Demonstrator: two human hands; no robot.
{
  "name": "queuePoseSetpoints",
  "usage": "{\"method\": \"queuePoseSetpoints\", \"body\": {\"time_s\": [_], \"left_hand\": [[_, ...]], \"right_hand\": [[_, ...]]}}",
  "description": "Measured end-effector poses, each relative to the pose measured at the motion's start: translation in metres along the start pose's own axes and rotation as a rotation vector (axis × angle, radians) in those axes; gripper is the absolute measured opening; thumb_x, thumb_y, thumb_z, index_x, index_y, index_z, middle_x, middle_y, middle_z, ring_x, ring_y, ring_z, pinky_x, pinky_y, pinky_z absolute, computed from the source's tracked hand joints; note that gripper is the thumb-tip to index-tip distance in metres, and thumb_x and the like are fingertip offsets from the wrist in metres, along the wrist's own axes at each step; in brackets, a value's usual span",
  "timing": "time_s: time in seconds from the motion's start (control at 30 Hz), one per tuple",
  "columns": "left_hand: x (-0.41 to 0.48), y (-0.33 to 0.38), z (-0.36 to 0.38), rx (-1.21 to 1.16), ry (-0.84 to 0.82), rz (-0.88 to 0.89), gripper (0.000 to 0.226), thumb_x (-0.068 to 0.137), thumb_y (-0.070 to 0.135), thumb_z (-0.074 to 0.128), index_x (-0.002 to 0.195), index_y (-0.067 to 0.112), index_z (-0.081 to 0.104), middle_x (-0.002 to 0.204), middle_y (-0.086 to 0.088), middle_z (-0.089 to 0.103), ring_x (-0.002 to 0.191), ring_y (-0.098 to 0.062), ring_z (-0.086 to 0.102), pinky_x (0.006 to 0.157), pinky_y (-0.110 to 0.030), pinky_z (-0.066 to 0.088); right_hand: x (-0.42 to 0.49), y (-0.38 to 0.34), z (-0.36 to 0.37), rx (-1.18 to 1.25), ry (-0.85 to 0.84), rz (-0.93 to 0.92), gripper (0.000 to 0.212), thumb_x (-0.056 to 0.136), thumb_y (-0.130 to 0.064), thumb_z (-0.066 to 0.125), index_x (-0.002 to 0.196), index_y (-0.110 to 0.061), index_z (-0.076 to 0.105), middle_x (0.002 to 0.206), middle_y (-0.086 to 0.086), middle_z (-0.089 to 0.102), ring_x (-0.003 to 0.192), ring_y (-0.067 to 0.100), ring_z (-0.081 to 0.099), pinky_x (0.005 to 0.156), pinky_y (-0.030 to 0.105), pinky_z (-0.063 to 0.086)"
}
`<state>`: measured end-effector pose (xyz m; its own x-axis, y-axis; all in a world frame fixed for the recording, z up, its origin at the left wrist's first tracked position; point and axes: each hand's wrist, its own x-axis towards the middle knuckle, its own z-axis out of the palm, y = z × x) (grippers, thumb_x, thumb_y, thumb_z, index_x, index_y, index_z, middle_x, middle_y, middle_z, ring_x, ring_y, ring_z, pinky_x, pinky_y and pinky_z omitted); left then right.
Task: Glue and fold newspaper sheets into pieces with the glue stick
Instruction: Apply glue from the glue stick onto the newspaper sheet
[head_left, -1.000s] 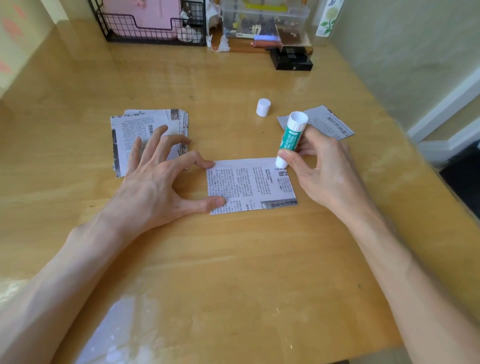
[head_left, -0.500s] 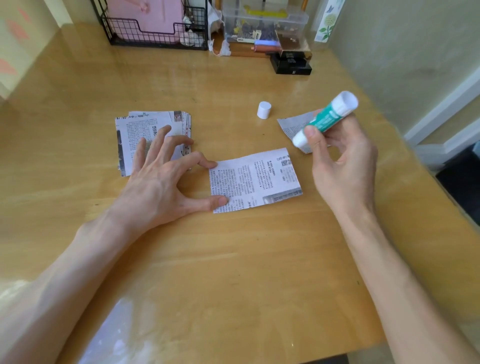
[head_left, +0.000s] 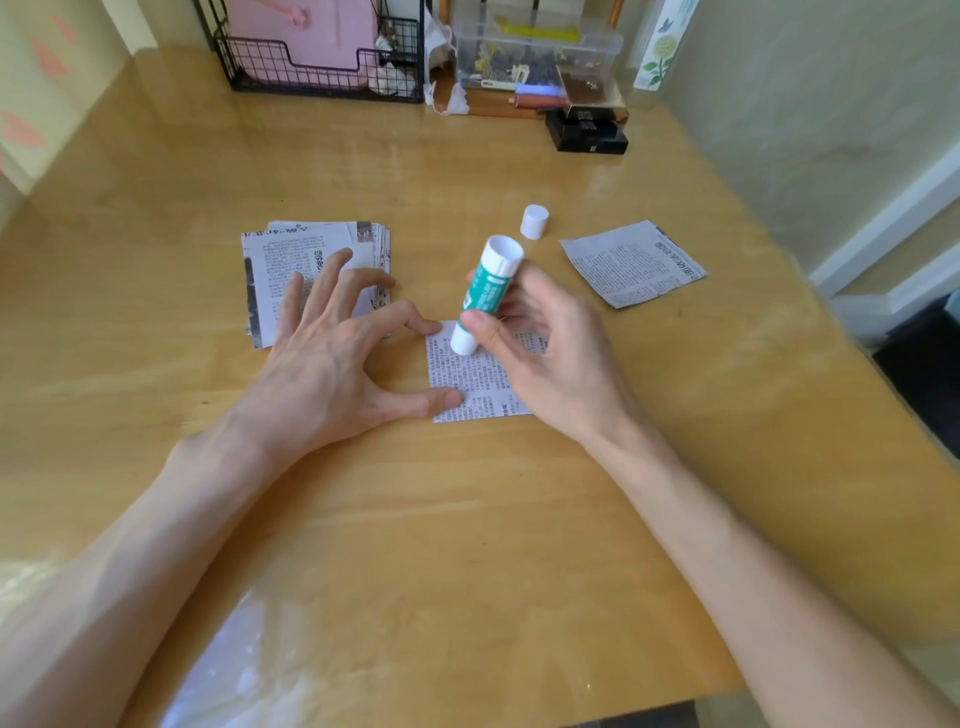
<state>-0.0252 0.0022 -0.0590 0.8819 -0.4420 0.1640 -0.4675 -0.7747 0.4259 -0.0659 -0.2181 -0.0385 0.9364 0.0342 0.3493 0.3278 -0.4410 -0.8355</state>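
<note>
The newspaper sheet (head_left: 467, 384) lies flat on the desk (head_left: 467, 519) in front of the person, and the step in hand looks to be spreading glue on it. The right hand (head_left: 545, 358) grips the glue stick (head_left: 483, 296) between thumb and curled fingers, a little tilted, with its lower end down on the upper left part of the sheet. The left hand (head_left: 332, 364) is spread wide, its index fingertip and thumb tip pressing on the sheet's left edge. To do this well, the strokes should run away from those pinning fingertips, so that the thin paper pulls taut instead of bunching. Pressure should be light, since newsprint probably tears or drags easily under a tacky tip. Glue is best carried close to the edges without running onto the desk. The pinning fingertips should stay clear of the glued patches. The stack of sheets (head_left: 291, 254) waits under the left fingers, the cap (head_left: 534, 221) stands beyond, and a loose piece (head_left: 631, 262) lies to the right
</note>
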Motion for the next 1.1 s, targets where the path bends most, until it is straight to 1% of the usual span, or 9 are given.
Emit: {"method": "queuePoseSetpoints", "body": {"time_s": [0.07,0.2,0.27,0.4,0.63,0.9,1.0,1.1], "left_hand": [[0.0,0.0,0.0,-0.003,0.001,0.001,0.078,0.057,0.103,0.047,0.119,0.056,0.057,0.151,0.011,0.035,0.161,-0.017,-0.002,0.129,-0.054,-0.002],[0.0,-0.001,0.0,0.006,0.001,0.004,0.074,0.058,0.103,0.047,0.116,0.059,0.053,0.151,0.012,0.035,0.161,-0.017,-0.002,0.129,-0.055,-0.002],[0.0,-0.002,0.001,0.01,0.006,0.01,0.072,0.058,0.103,0.047,0.115,0.06,0.051,0.15,0.011,0.035,0.161,-0.018,-0.001,0.129,-0.055,-0.001],[0.0,-0.002,0.002,0.019,0.005,0.008,0.072,0.059,0.103,0.047,0.115,0.059,0.051,0.151,0.01,0.036,0.161,-0.019,-0.001,0.129,-0.056,-0.001],[0.0,-0.001,0.001,0.028,0.003,0.006,0.077,0.06,0.103,0.046,0.12,0.056,0.056,0.15,0.011,0.035,0.16,-0.019,0.0,0.129,-0.056,-0.001],[-0.001,0.0,-0.001,0.017,-0.007,-0.007,0.081,0.058,0.104,0.046,0.122,0.056,0.057,0.148,0.012,0.034,0.16,-0.016,-0.001,0.129,-0.054,-0.002],[-0.001,0.0,-0.001,0.01,-0.006,-0.002,0.081,0.059,0.104,0.046,0.123,0.055,0.058,0.148,0.012,0.035,0.16,-0.016,-0.001,0.129,-0.055,-0.002],[-0.001,0.0,-0.001,0.004,-0.004,-0.003,0.081,0.059,0.103,0.047,0.123,0.054,0.059,0.148,0.012,0.035,0.16,-0.016,0.0,0.129,-0.054,-0.002]], "right_hand": [[0.001,0.0,0.004,-0.021,-0.026,0.004,0.022,0.101,-0.02,0.071,0.112,-0.002,0.064,0.098,-0.001,0.078,0.093,0.012,0.076,0.088,0.042,0.061],[0.001,-0.002,0.006,-0.104,-0.077,-0.011,0.018,0.102,-0.019,0.069,0.108,-0.004,0.062,0.092,-0.003,0.078,0.09,0.01,0.075,0.084,0.041,0.059],[0.003,-0.003,0.008,-0.172,-0.101,-0.031,0.02,0.103,-0.023,0.068,0.106,-0.005,0.059,0.092,-0.002,0.076,0.09,0.015,0.074,0.081,0.044,0.057],[0.006,-0.002,0.009,-0.256,-0.122,-0.082,0.025,0.104,-0.027,0.067,0.106,-0.004,0.057,0.095,0.005,0.073,0.09,0.027,0.071,0.078,0.049,0.055],[0.003,-0.003,0.004,-0.332,-0.092,-0.09,0.025,0.104,-0.027,0.066,0.104,-0.004,0.055,0.091,0.006,0.071,0.084,0.028,0.069,0.073,0.048,0.053],[-0.001,0.005,-0.015,-0.409,-0.044,-0.056,0.028,0.104,-0.031,0.065,0.105,-0.006,0.053,0.089,0.005,0.072,0.084,0.028,0.069,0.075,0.048,0.055],[-0.003,0.006,-0.023,-0.413,-0.029,-0.032,0.027,0.104,-0.03,0.066,0.105,-0.005,0.054,0.09,0.005,0.071,0.084,0.026,0.07,0.076,0.048,0.055],[-0.005,0.006,-0.028,-0.424,-0.015,-0.013,0.027,0.103,-0.029,0.067,0.11,-0.005,0.057,0.094,0.003,0.074,0.088,0.02,0.071,0.079,0.043,0.055]]}}
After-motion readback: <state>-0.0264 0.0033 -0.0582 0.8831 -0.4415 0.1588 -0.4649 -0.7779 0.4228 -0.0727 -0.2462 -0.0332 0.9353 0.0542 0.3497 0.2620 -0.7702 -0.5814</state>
